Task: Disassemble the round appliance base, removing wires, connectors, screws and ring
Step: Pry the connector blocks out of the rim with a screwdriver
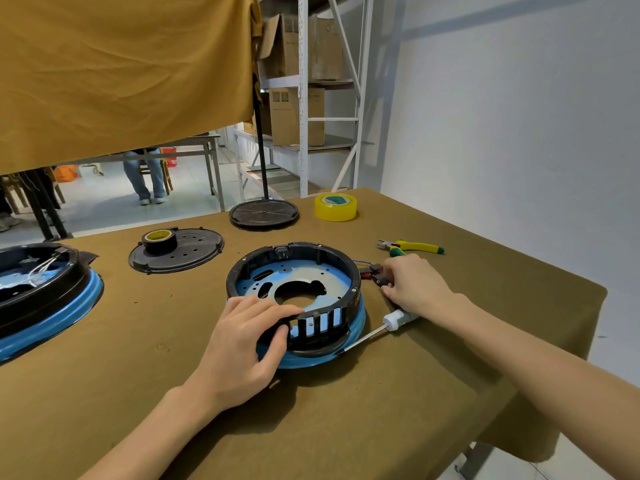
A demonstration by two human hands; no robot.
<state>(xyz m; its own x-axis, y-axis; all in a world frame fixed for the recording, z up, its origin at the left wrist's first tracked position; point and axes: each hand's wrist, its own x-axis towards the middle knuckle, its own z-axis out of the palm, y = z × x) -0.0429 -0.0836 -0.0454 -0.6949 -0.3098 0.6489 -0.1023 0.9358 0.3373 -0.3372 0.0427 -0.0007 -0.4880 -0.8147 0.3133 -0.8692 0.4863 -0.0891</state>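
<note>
The round appliance base [294, 271] sits mid-table: a black ring wall on a blue rim, with a metal plate and a large hole inside. My left hand [249, 341] grips its near left wall, fingers curled over the top edge. My right hand [412, 289] is just right of the base and pinches the black connectors [375, 275], whose thin wires [362, 263] run back to the base. A screwdriver [388, 323] with a white collar lies under my right hand, its shaft pointing at the base.
Yellow-green pliers [412, 247] lie at the right rear. A yellow tape roll [335, 206] and a black disc [264, 213] stand at the back. A black cover [176, 252] carries a dark tape roll [160, 239]. Another blue-rimmed unit [41, 292] sits at the left edge.
</note>
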